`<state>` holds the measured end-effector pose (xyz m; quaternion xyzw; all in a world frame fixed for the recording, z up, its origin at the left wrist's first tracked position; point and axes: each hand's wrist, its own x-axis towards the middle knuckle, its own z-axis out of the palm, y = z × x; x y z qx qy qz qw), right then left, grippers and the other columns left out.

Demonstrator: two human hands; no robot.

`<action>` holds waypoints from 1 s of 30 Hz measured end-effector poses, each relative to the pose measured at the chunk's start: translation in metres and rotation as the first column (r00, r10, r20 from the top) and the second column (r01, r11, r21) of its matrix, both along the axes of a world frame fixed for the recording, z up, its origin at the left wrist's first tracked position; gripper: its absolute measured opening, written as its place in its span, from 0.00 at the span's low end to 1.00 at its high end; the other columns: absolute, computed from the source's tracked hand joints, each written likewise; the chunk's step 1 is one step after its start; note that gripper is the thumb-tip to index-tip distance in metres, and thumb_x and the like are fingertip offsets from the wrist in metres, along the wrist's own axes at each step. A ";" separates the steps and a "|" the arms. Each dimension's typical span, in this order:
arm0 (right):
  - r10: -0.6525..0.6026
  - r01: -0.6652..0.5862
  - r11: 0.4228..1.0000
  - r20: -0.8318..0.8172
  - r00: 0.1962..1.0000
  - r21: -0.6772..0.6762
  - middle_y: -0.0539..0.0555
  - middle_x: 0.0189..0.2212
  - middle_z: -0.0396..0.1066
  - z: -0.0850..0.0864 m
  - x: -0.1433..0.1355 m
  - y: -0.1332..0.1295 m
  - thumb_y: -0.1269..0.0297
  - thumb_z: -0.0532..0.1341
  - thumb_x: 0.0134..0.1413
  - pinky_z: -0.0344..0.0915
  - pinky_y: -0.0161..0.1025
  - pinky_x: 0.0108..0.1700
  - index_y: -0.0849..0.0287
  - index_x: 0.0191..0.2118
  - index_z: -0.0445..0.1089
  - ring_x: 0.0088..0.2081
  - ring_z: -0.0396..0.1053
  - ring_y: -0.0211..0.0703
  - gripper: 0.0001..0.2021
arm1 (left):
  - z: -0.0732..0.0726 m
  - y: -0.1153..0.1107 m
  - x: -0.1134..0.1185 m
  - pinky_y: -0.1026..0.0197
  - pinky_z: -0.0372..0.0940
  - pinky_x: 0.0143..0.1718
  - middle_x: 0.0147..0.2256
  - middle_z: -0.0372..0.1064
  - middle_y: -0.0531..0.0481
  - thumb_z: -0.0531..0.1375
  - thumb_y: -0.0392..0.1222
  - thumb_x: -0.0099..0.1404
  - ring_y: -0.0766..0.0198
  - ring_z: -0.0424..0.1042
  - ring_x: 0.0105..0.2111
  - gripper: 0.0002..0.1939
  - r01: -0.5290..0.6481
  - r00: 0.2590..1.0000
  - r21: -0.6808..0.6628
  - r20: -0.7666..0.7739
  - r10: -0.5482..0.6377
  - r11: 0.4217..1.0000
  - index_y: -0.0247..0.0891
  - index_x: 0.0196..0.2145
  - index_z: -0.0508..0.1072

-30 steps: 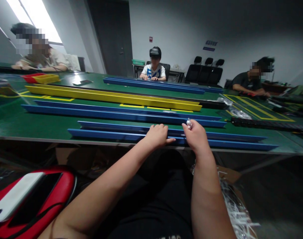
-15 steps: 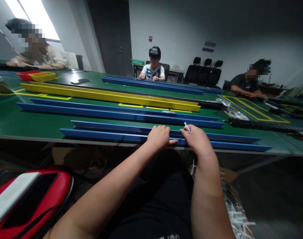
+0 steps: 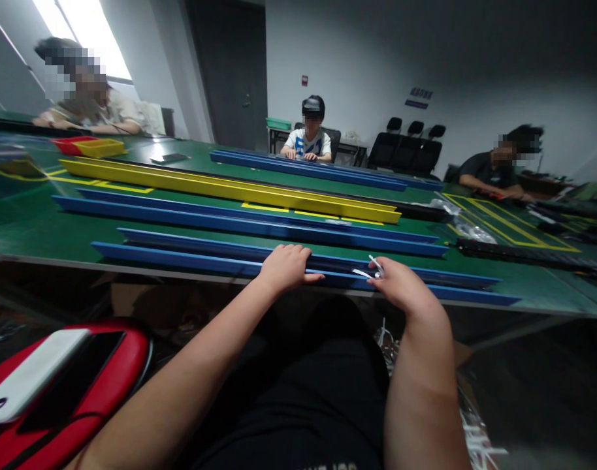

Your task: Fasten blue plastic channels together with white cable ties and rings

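Observation:
A long blue U-shaped channel lies along the near edge of the green table. My left hand is closed over its walls, fingers over the top and thumb stretched along the front side. To the right, my right hand pinches thin white strips just above the same channel. Their exact kind is hard to make out, and part of them is hidden in the fingers. A second blue channel rests parallel behind, and past it a yellow channel.
Three people sit around the table. Red and yellow trays stand at the far left, more blue channels at the back. A red stool carrying a white object and a dark phone-like slab is at my left; white strip scraps lie below right.
The near blue channel has slid left together with my left hand. My right hand has moved slightly right and away from it, and more of the white strips shows at its fingertips.

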<state>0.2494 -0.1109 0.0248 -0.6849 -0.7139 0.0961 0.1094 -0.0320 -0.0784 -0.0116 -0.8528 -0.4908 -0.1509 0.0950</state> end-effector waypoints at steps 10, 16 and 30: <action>0.032 -0.030 0.998 0.047 0.998 -0.053 0.52 0.25 0.72 0.006 0.003 -0.001 0.62 0.58 0.55 0.49 0.35 0.29 0.56 0.29 0.72 0.28 0.65 0.39 0.08 | 0.002 0.000 0.001 0.52 0.57 0.47 0.42 0.72 0.41 0.49 0.71 0.60 0.50 0.69 0.45 0.34 -0.012 1.000 -0.059 -0.017 0.011 0.998 0.40 0.48 0.68; -0.027 0.026 0.987 0.008 1.000 0.160 0.53 0.27 0.70 0.010 -0.006 0.001 0.60 0.50 0.60 0.48 0.36 0.29 0.56 0.31 0.68 0.28 0.63 0.40 0.13 | 0.008 0.003 0.007 0.51 0.58 0.47 0.43 0.72 0.41 0.51 0.72 0.58 0.48 0.70 0.46 0.35 -0.034 0.999 -0.135 -0.018 0.032 0.990 0.40 0.47 0.68; 0.085 -0.056 0.920 -0.058 0.995 0.388 0.51 0.28 0.63 0.013 -0.025 0.003 0.60 0.54 0.58 0.51 0.36 0.33 0.57 0.26 0.62 0.29 0.59 0.38 0.11 | 0.001 -0.011 0.080 0.48 0.56 0.48 0.42 0.70 0.39 0.48 0.73 0.59 0.48 0.68 0.44 0.35 -0.021 0.998 -0.051 0.053 0.024 0.998 0.37 0.44 0.68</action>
